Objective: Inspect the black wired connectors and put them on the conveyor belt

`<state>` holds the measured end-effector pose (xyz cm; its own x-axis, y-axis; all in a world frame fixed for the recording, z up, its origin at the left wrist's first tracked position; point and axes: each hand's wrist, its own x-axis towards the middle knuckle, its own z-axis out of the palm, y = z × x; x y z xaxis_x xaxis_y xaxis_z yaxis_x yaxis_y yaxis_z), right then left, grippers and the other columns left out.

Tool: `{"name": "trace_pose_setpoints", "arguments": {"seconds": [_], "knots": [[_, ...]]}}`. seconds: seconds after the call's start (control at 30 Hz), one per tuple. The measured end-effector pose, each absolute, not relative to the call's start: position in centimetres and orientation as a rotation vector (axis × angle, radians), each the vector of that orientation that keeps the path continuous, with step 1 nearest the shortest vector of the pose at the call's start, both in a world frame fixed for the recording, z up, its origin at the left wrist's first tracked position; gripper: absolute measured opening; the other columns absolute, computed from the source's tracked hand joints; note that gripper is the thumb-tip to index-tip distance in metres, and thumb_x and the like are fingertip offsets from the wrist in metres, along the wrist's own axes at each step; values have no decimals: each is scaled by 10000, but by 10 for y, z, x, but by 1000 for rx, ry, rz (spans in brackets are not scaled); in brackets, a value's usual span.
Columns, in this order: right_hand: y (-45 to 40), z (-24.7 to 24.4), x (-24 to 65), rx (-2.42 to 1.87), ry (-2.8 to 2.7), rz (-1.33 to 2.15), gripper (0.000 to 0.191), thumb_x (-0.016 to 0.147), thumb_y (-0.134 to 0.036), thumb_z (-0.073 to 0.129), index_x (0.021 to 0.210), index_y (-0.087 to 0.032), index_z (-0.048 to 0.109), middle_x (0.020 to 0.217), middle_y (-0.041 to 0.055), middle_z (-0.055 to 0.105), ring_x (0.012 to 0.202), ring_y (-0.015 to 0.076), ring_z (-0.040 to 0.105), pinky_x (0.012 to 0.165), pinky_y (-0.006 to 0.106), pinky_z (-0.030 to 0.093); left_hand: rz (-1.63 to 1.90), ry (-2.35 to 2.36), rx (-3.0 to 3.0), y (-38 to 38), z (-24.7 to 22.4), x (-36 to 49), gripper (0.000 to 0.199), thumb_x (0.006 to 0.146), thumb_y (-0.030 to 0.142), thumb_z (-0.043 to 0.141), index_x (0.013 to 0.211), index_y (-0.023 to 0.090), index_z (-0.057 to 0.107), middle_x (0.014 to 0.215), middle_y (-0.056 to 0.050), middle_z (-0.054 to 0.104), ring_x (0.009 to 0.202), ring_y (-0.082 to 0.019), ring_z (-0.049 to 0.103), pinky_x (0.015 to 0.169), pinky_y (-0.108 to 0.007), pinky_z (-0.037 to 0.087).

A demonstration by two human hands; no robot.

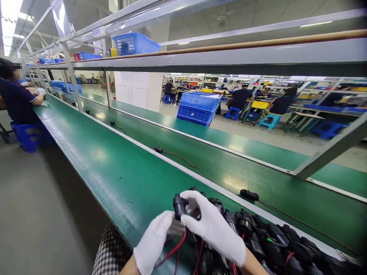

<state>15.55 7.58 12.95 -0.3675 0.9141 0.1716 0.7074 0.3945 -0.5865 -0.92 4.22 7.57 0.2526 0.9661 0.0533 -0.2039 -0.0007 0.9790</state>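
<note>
At lower centre of the frame I see a small black cylindrical part (179,206), upright, red wires trailing below it, just left of a heap of black parts (273,245).

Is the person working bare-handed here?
No, both the left hand and the right hand wear white gloves while holding a small black part with red wires.

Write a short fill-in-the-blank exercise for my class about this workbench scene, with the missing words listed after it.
1. Both hands, the left hand and the right hand, wear ______ gloves.
2. Together they hold a small black part with ______ wires hanging from it.
3. The long bench has a ______ surface.
4. The stacked crates on the floor behind are ______.

Missing words: white; red; green; blue
</note>
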Motion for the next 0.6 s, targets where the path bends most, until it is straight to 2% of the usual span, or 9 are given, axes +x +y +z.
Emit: {"name": "trace_pose_setpoints", "arguments": {"seconds": [0.2, 0.3, 0.37, 0.47, 0.6], "knots": [[50, 129, 162, -1023, -1972, 960, 457, 646, -178, 602, 1091, -211, 501, 1030, 68, 613, 927, 249, 601, 856, 415, 505, 1136, 712, 1165, 25, 116, -6, 391, 933, 474, 477, 1108, 176, 661, 1049, -65, 686, 998, -212, 610, 986, -376, 459], [47, 127, 159, -978, -1827, 1147, 408, 668, -261, 662, 1044, -226, 508, 946, 53, 616, 847, 249, 597, 776, 405, 511, 1153, 785, 1200, 21, 125, -8, 396, 936, 481, 475, 1057, 165, 681, 951, -47, 684, 917, -194, 605, 910, -338, 473], [46, 127, 154, -910, -1681, 1285, 379, 708, -399, 697, 991, -234, 507, 882, 42, 609, 789, 240, 591, 709, 381, 505, 1174, 821, 1188, 20, 127, -6, 409, 946, 487, 447, 1009, 166, 692, 889, -39, 680, 851, -180, 594, 823, -312, 490], [43, 128, 147, -773, -1521, 1482, 446, 749, -593, 677, 951, -242, 492, 723, 4, 571, 653, 208, 556, 619, 341, 467, 1184, 826, 1126, 20, 126, -2, 409, 946, 492, 435, 948, 172, 689, 835, -40, 667, 781, -164, 575, 693, -274, 487], [46, 118, 147, -732, -1455, 1612, 485, 785, -647, 626, 1008, -243, 478, 638, -22, 536, 550, 180, 504, 587, 334, 436, 1204, 796, 1085, 20, 125, 0, 373, 936, 478, 463, 834, 174, 651, 816, -36, 653, 732, -144, 550, 672, -252, 471]]}}
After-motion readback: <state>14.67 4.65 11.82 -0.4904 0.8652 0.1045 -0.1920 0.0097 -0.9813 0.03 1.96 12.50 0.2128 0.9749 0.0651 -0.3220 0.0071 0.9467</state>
